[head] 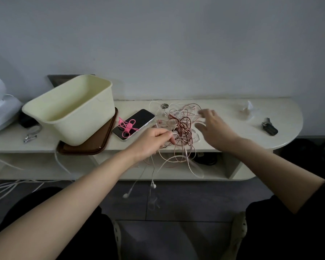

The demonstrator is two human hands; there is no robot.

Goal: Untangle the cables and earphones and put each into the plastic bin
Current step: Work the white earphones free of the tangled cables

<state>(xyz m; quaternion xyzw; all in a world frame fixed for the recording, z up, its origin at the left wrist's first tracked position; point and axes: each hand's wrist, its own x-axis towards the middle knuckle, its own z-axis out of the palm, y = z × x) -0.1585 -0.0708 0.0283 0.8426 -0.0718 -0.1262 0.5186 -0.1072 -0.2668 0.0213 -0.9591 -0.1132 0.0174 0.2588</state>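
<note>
Tangle of cables (180, 126) lay on desk (283, 113), between both hands; strands spilled over front edge, earbuds (153, 185) dangling below. Left hand (154, 139) at tangle's left side, fingers curled, pinching pale strands. Right hand (212, 122) over tangle's right side, fingers spread, holding nothing; blurred, contact unclear. Bin (71, 109) stood left of tangle, phone (139, 117) between them. Left hand nearer bin, so likely one to carry freed cable across

Phone (134, 122) with pink ties (127, 127), brown tray (105, 141), keys (269, 128)
</note>
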